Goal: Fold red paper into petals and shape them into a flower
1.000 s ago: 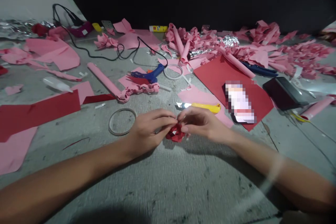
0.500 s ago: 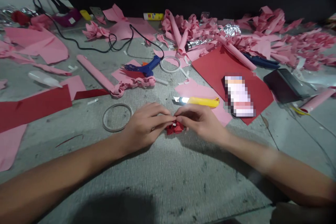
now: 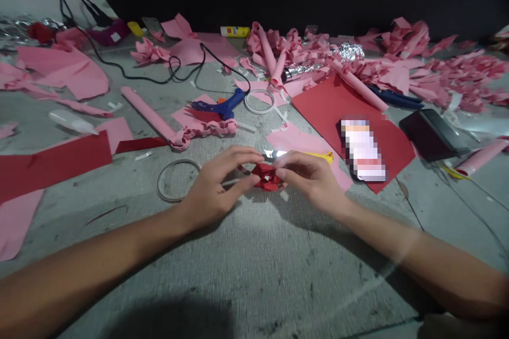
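Observation:
Between my two hands is a small folded red paper piece (image 3: 267, 177), star- or flower-like, with a gap near its middle. My left hand (image 3: 222, 183) holds its left side, thumb in front and index finger behind. On the right side, my right hand (image 3: 312, 177) pinches it between thumb and fingers. Just behind my right hand lies a yellow utility knife (image 3: 324, 157), its blade out to the left and its body partly covered by my fingers. A grey ring (image 3: 159, 183) lies left of my left hand, partly hidden by it.
A blue glue gun (image 3: 225, 107) with a black cord lies behind, near a white ring (image 3: 247, 103). A phone (image 3: 363, 148) rests on red paper (image 3: 318, 98) at right, beside a dark box-like device (image 3: 433, 132). Pink paper scraps (image 3: 401, 45) spread along the back.
My left thumb and index finger have spread around the red paper piece, and more of it shows. It has tilted and sits slightly higher. My right hand keeps its pinch.

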The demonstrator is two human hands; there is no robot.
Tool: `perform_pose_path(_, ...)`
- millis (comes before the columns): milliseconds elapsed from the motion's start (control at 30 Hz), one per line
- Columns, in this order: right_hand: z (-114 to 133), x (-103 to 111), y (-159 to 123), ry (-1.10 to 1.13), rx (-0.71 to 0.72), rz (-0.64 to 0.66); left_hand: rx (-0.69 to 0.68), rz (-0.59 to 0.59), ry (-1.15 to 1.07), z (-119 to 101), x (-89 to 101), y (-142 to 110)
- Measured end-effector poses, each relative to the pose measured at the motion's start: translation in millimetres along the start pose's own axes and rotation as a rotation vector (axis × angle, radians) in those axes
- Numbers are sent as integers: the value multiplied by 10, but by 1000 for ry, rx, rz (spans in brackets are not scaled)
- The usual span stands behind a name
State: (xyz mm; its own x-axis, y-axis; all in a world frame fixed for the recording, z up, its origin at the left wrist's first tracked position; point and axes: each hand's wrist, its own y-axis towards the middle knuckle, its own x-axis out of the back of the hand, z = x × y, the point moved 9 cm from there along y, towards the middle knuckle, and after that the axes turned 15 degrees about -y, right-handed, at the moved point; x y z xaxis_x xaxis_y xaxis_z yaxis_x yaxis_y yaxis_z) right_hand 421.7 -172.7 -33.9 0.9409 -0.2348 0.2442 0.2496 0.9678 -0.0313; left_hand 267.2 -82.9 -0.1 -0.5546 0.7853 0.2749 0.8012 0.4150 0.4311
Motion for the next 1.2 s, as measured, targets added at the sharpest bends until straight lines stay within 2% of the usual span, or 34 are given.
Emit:
perform_pose_path(100,21,-10,-4,23,17,32,117,-11,-101,123,13,21)
perform_pose_path(300,20,-11,-8,44,28,50,337,-104,-268,332,35,-17)
perform_pose_path(467,-4,10,-8,25,24,45,386,-85,-272,392,31,-29)
perform_pose_path(633,10,29,-9,-30,38,42,307,17,-110,305,-14,11)
perform_pose_path(833,-30,27,-13,-72,15,45,70,123,96,75,-95,36)
perform_pose_path(1067,-44,43,-5,-56,9,40,-27,206,100,38,-148,32)
perform_pose_path(1200,-54,33,2,-40,2,54,-18,220,34,24,-146,50)
